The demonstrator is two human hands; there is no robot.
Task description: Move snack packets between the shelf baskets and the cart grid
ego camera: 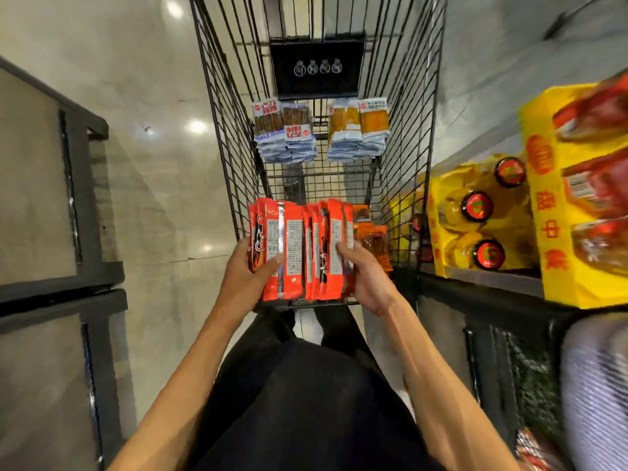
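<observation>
Left hand (249,266) curls round the left end of one upright row of red packets (295,249), thumb across the front. Right hand (363,273) grips the row's right end with bent fingers. The row sits at the near end of the cart (224,130), its packets too tightly pressed to count. Orange packets (375,239) lie just right. Farther on are four stacks: two brown-stick stacks (285,130) and two yellow-filled stacks (358,127).

Red snack packets (292,253) are gripped at their nine o'clock edge by the left hand (246,270) and at three o'clock by the right hand (365,277), held at the wire cart's (219,134) near end, blue-and-white packets (285,130) are stacked at twelve o'clock, yellow boxes (560,277) are shelved at three o'clock
</observation>
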